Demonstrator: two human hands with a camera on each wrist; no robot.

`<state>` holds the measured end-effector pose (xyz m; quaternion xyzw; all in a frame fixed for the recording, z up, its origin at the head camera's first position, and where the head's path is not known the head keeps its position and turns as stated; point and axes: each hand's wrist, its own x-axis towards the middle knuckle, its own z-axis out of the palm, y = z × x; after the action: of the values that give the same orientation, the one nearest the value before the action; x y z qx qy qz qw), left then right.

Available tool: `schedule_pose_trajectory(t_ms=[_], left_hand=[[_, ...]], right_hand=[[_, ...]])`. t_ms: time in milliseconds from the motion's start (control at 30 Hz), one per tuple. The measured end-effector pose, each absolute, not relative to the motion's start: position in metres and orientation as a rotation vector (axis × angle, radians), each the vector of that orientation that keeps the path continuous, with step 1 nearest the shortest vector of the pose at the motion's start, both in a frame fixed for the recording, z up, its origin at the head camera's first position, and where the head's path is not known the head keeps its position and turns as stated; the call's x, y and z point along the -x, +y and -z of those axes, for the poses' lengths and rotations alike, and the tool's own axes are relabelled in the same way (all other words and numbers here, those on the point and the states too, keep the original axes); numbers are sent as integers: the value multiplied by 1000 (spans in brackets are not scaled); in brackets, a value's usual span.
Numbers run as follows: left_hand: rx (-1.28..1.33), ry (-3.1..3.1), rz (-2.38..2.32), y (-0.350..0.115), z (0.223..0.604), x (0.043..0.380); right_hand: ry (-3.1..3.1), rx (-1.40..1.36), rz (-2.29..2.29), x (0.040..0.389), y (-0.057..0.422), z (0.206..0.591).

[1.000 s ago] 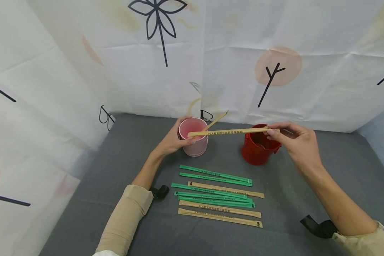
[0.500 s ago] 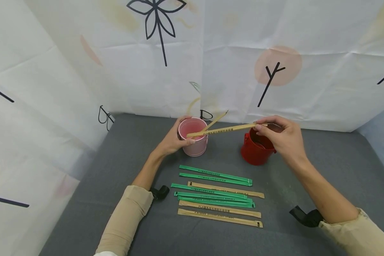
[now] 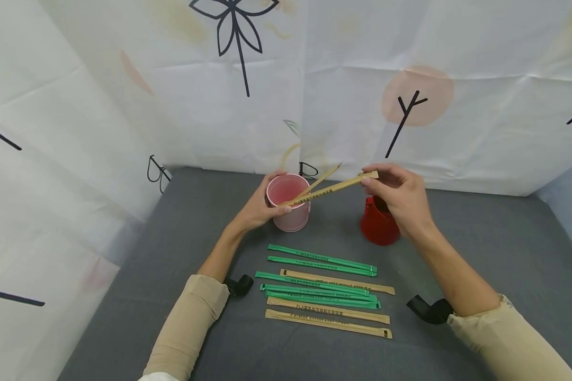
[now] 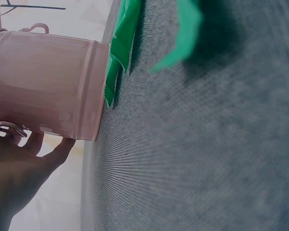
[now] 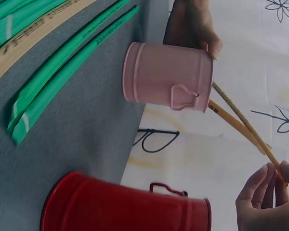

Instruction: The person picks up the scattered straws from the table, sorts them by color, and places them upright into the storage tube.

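My left hand (image 3: 259,210) grips the small pink bucket (image 3: 293,219) by its side, thumb near the rim; the left wrist view shows the bucket (image 4: 48,82) standing on the cloth. Between thumb and fingertips, my right hand (image 3: 402,198) pinches one end of a tan paper-wrapped straw (image 3: 338,187). That straw slants down to the left, its lower end at the pink bucket's mouth. A second tan wrapped straw (image 3: 328,174) leans in the bucket and sticks out to the right. Below the right hand is a red bucket (image 3: 380,225), partly hidden by it.
Several green wrapped straws (image 3: 321,258) and tan wrapped straws (image 3: 329,324) lie in rows on the dark grey cloth (image 3: 209,196) in front of the buckets. A white patterned sheet (image 3: 343,95) hangs behind.
My right hand has moved left and slightly up, tilting its straw so the left end points down at the pink bucket. The left hand and pink bucket have stayed put.
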<state>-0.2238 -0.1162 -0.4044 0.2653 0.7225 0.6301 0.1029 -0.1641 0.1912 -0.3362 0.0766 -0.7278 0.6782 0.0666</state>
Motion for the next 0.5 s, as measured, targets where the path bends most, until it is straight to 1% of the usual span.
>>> schedule_pose_trajectory(t_ms=[167, 400, 500], left_hand=[[-774, 2151, -1845, -117, 406, 224], [-777, 2167, -1842, -120, 431, 238], [-786, 2164, -1843, -121, 433, 239]], right_hand=[[-2151, -262, -2108, 170, 180, 342], [-2150, -274, -2103, 177, 165, 347], [-2168, -278, -2081, 179, 161, 351]])
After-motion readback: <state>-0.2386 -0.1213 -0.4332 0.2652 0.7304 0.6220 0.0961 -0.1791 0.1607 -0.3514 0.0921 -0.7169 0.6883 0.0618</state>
